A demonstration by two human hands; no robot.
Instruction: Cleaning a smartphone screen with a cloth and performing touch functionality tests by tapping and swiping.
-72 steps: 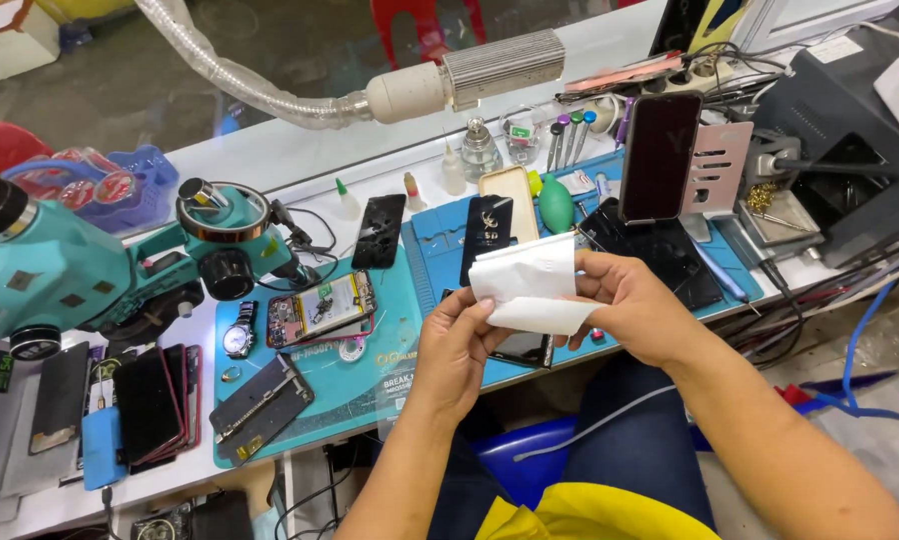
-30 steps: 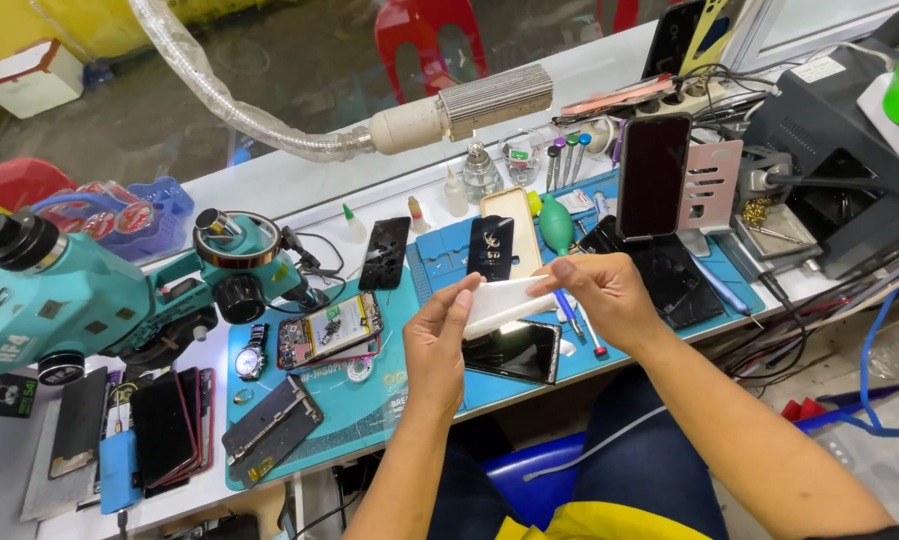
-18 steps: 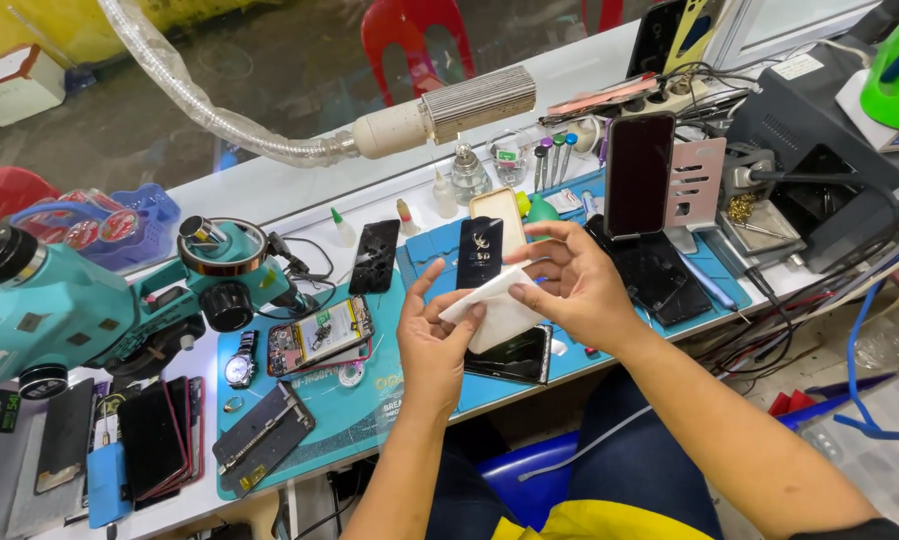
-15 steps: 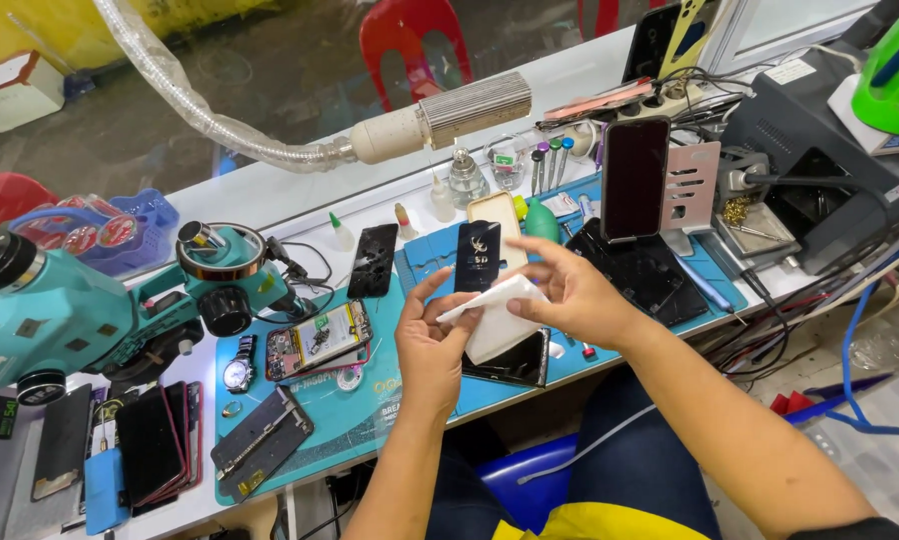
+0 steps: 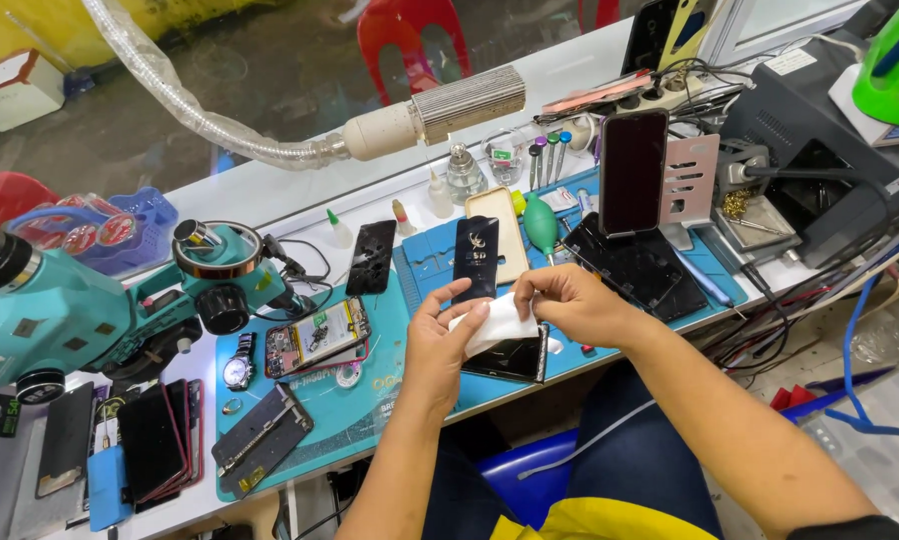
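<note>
Head view: left hand (image 5: 438, 345), right hand (image 5: 568, 300) pinch white cloth (image 5: 495, 322) (folded, probably) over dark phone (image 5: 515, 358).

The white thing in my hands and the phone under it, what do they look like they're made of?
The white sheet looks like soft tissue or thin cloth: matte, folded, draping between the left hand and right hand. The phone lying beneath on the blue mat shows a glossy black face, probably glass, since it reflects light.

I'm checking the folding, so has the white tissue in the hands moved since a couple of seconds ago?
Yes. The white tissue is folded smaller and sits lower, over the dark phone on the blue mat.
</note>
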